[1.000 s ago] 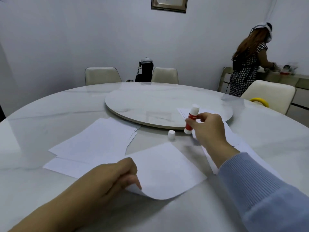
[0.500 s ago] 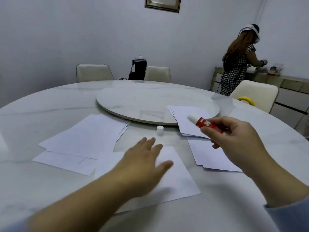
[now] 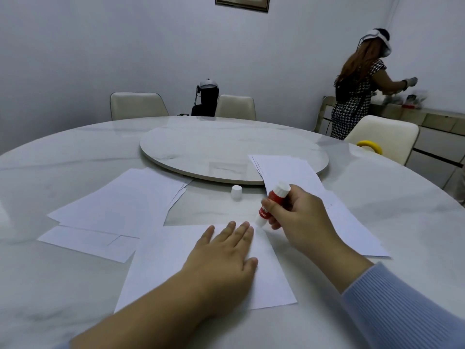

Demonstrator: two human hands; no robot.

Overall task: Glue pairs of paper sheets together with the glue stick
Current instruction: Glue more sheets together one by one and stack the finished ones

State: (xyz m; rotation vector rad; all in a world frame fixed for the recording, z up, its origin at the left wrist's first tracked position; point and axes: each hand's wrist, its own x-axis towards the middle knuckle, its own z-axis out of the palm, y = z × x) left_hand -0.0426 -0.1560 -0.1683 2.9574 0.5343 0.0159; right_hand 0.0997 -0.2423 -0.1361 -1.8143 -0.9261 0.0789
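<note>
The left hand [image 3: 224,258] lies flat, fingers straight, pressing the near sheet [image 3: 176,268] to the table [image 3: 63,172]. Just right of its fingertips, the right hand [image 3: 299,220] grips the glue stick [image 3: 270,205], tilted tip-down at the sheet's far right corner, cap [image 3: 236,192] beyond.

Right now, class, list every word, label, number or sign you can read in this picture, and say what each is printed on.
Glue stick, held in the right hand: white lettering on its red label, too blurred to read.
Framed picture on the wall: too small to read.
Paper sheets: no writing visible.
</note>
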